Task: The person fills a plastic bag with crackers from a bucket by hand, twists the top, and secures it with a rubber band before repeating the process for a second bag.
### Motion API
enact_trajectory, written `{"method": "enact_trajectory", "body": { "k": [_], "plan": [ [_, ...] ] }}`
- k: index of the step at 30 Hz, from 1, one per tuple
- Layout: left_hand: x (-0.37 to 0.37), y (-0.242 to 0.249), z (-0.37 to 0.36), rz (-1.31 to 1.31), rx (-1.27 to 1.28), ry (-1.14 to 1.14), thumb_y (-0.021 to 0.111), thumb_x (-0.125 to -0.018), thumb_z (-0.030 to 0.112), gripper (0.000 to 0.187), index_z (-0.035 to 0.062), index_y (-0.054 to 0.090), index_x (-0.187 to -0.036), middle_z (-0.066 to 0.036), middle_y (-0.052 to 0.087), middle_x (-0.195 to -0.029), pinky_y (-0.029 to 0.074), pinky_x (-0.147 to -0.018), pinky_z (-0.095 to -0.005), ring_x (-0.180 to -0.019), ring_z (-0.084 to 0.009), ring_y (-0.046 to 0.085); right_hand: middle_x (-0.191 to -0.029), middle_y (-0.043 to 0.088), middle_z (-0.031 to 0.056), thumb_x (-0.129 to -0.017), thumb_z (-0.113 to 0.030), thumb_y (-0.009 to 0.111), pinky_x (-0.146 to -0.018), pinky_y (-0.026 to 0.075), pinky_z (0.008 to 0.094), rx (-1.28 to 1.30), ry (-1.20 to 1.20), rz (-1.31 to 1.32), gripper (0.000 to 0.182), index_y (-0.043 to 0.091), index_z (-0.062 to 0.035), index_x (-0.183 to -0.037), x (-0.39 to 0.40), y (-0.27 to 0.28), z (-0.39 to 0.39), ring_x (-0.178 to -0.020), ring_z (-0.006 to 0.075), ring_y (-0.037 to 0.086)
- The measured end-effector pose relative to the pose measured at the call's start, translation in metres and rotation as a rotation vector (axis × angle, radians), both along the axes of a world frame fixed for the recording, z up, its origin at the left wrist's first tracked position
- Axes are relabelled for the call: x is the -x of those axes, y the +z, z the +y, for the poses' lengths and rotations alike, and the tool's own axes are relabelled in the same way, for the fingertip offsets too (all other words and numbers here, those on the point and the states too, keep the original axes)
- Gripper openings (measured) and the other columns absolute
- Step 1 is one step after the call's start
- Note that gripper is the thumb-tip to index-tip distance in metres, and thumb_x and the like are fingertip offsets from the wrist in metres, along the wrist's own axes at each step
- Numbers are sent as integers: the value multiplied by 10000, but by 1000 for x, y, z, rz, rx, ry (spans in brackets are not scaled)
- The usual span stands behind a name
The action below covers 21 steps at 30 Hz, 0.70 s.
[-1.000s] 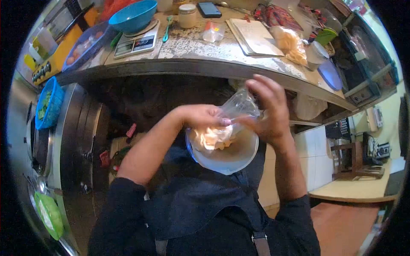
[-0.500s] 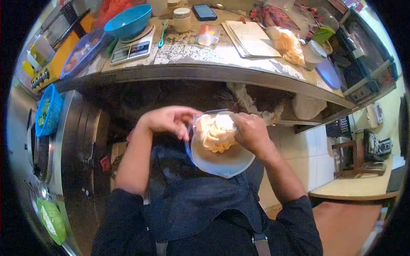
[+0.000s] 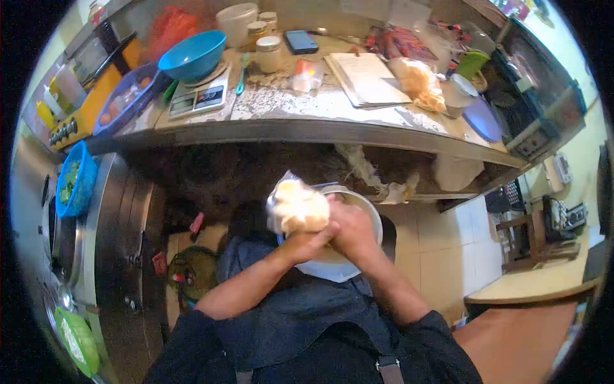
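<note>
A clear plastic bag of pale, cream-coloured lumps point(image 3: 299, 208) is held up over my lap, slightly blurred. My left hand point(image 3: 308, 244) supports it from below, with fingers wrapped round its lower part. Against its right side is my right hand point(image 3: 350, 225), closed at the bag's gathered end. Beneath both hands a white round tub point(image 3: 373, 208) rests on my lap, its inside mostly hidden by the hands and bag.
On the worktop point(image 3: 268, 109) ahead stand a blue bowl point(image 3: 193, 57) on a scale point(image 3: 201, 99), jars, an open notebook point(image 3: 368, 80), a phone point(image 3: 300, 42) and another filled bag point(image 3: 417, 83). A blue basket point(image 3: 77, 179) is at the left.
The bag has moved left and tilted over, now above the tub's left side. My left hand has gone from spread at the bag's left to gripping underneath it. My right hand has shifted down and left.
</note>
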<state>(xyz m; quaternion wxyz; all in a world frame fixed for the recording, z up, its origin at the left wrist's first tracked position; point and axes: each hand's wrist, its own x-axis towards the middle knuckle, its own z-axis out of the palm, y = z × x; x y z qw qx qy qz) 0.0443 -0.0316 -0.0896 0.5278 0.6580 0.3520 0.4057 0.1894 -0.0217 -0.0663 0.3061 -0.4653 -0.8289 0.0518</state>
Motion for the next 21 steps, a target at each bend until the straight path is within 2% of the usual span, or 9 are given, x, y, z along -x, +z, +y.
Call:
{"method": "enact_trajectory", "body": {
  "k": [4,5,7,9,10,13,16,18,21],
  "plan": [
    [14,4,8,-74,-17,-274,524,-945,372,464,13,533,-1239,-147,497,-1330,349,-1054,-394,-1223,-261,467,-801,643,133,-810,-125,513,-651,519,441,70,187,125,183,613,-94,-959,-11,4,-18,-734,323,638],
    [19,0,8,-77,-9,-297,540,-928,407,479,21,558,-1210,-144,530,-1290,369,-1038,-403,-1191,-252,495,-986,656,165,-801,-106,582,-746,519,414,179,169,74,206,621,-95,-1003,-13,4,-28,-893,327,644],
    [23,-1,10,-121,-72,-348,544,-912,456,516,23,570,-1191,-152,546,-1256,382,-1026,-403,-1180,-253,503,-993,637,189,-878,-112,546,-756,512,387,510,215,-87,155,610,-66,-1012,-11,15,-36,-901,316,634],
    [27,7,2,-327,72,-437,551,-920,429,516,-14,555,-1186,-164,553,-1229,380,-1016,-388,-1184,-264,497,-944,612,168,-950,-245,467,-803,498,400,604,458,189,224,580,-82,-1054,-2,17,-39,-929,293,616],
    [27,10,1,-392,90,-494,529,-911,491,578,-18,550,-1185,-178,548,-1225,377,-1019,-405,-1194,-283,490,-960,579,112,-997,-356,408,-798,465,365,814,604,408,327,561,-72,-1046,-1,13,-43,-924,206,569],
    [24,9,-13,-552,91,-552,404,-929,573,674,-19,518,-1228,-211,507,-1280,350,-1042,-420,-1238,-301,452,-884,539,27,-1007,-400,379,-748,448,322,1167,692,524,374,558,-73,-996,2,28,-46,-841,147,527],
    [27,31,-21,-466,180,-553,361,-947,561,674,-21,494,-1260,-213,476,-1315,333,-1052,-424,-1249,-309,442,-749,460,-22,-1009,-397,385,-624,375,264,1460,657,979,350,546,-94,-940,7,-13,-54,-689,102,438],
    [31,34,-18,-332,55,-504,345,-959,541,661,-21,479,-1280,-200,467,-1326,327,-1055,-418,-1256,-301,434,-678,411,-45,-1001,-348,434,-563,306,228,1564,735,1382,275,533,-116,-891,11,-11,-55,-611,76,366],
    [33,21,-19,-321,45,-366,309,-1001,444,554,-23,520,-1211,-168,486,-1306,350,-1035,-385,-1212,-264,466,-661,391,-50,-988,-275,481,-559,309,220,1484,512,1501,208,512,-111,-864,6,-15,-54,-591,71,355]
  ]
}}
